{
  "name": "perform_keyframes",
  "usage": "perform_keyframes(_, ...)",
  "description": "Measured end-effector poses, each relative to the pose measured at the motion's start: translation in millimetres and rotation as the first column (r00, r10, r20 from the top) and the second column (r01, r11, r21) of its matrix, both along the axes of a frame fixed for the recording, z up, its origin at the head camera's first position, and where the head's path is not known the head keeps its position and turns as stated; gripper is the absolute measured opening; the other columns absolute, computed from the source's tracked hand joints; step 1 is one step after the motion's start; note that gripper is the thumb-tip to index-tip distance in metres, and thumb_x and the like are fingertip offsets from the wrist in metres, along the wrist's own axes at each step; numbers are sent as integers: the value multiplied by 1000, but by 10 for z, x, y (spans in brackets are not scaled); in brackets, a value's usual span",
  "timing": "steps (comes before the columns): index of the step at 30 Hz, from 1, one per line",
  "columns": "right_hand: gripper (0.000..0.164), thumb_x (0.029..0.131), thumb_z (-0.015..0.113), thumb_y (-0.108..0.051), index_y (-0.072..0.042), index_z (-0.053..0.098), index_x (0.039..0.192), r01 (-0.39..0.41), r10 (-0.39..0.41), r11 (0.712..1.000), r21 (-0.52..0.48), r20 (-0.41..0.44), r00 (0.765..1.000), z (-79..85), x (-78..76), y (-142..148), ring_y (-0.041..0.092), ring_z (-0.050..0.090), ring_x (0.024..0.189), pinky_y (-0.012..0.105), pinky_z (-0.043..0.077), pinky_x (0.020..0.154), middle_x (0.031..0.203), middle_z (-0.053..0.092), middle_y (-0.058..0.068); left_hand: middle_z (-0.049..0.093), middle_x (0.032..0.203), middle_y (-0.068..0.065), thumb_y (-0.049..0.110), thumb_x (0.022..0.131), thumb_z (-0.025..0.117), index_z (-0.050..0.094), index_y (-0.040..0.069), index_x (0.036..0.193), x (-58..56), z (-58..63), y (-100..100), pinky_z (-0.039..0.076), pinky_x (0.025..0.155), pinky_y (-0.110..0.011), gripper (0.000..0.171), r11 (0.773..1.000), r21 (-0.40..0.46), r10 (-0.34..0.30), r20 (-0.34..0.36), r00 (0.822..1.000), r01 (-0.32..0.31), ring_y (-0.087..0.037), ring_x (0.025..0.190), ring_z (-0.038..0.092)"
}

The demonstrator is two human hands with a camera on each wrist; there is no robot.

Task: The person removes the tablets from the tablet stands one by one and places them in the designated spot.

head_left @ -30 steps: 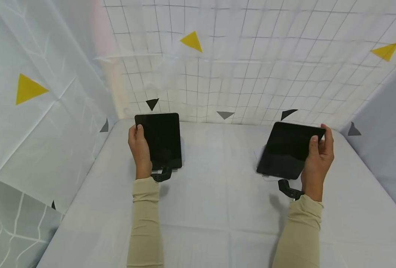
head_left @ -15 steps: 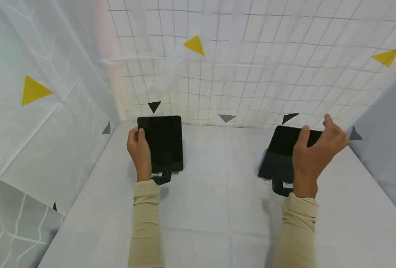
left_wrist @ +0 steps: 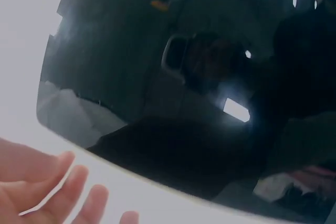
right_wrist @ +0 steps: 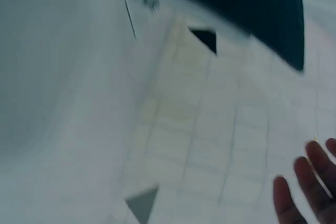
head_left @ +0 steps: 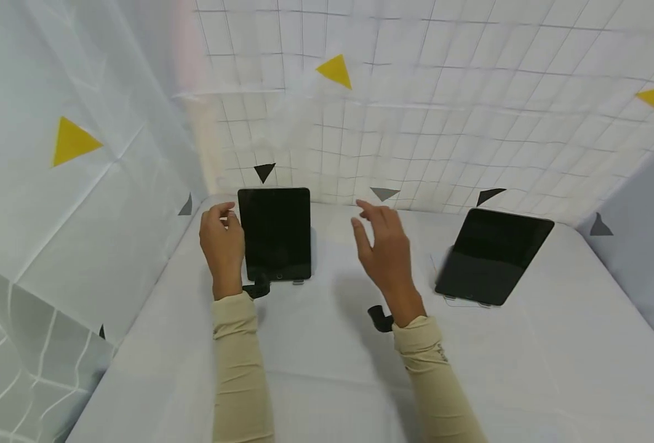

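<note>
Head: tablet point(head_left: 278, 234) beside left grip point(head_left: 221, 243)

I can read no words, brands or numbers. A small dark mark point(head_left: 442, 352) on my right sleeve point(head_left: 443, 394), just behind my right hand point(head_left: 384, 252), is illegible; the tablet point(head_left: 277, 231) beside my left hand point(head_left: 221, 243) bears a small ring sign point(head_left: 279, 277).

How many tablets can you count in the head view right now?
2. The left tablet is on the table, just right of the left hand; the right tablet is farther right, beyond the right hand. Anything behind them would be hidden.
</note>
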State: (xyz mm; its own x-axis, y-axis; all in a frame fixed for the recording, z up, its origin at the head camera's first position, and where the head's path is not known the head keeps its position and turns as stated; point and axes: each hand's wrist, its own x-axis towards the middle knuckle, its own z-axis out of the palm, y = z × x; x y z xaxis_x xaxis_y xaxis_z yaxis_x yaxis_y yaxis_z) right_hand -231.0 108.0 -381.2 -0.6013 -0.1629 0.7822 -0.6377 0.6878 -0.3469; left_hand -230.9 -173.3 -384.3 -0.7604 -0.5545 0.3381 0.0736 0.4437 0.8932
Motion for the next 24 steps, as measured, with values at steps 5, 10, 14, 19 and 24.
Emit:
perform_keyframes(5,40,108,63,-23,-2,59,141,-93,77,994,51,262,962,-270,-2,-357,21,67,82,39,54,69,97,72,8,69,113,-17,12,109,55,73,1,125,74,31,-175,47,86,-49,26,997,-74,-21,147,989,32,-34,98,64)
perform_keyframes(10,39,109,61,-27,-4,57,141,-101,62,993,62,454,889,-484,-25,-517,16,63,66,34,50,58,92,75,7,74,104,-16,16,109,59,74,2,122,104,16,-231,49,84,-50,25,988,-89,-100,229,968,123,-33,90,72)
perform_keyframes(14,39,109,61,-27,-4,54,139,-101,60,993,60,486,872,-588,-46,-562,16,62,68,33,50,59,94,75,7,75,100,-16,14,108,61,74,1,121,96,-2,-211,50,86,-52,23,983,-106,-122,237,964,151,-32,86,74)
perform_keyframes(19,37,109,61,-23,-3,50,138,-109,95,994,6,452,887,-615,-30,-618,20,68,72,36,53,62,97,77,9,75,98,-15,12,106,63,74,2,117,76,1,-205,50,83,-50,19,983,-122,-108,227,968,139,-31,82,75)
perform_keyframes(24,32,109,60,-20,-4,58,136,-134,137,990,-39,469,873,-603,9,-657,24,74,89,37,58,69,109,76,11,75,96,-15,14,105,64,74,2,116,87,14,-205,50,80,-48,19,983,-128,-102,205,974,130,-29,79,75)
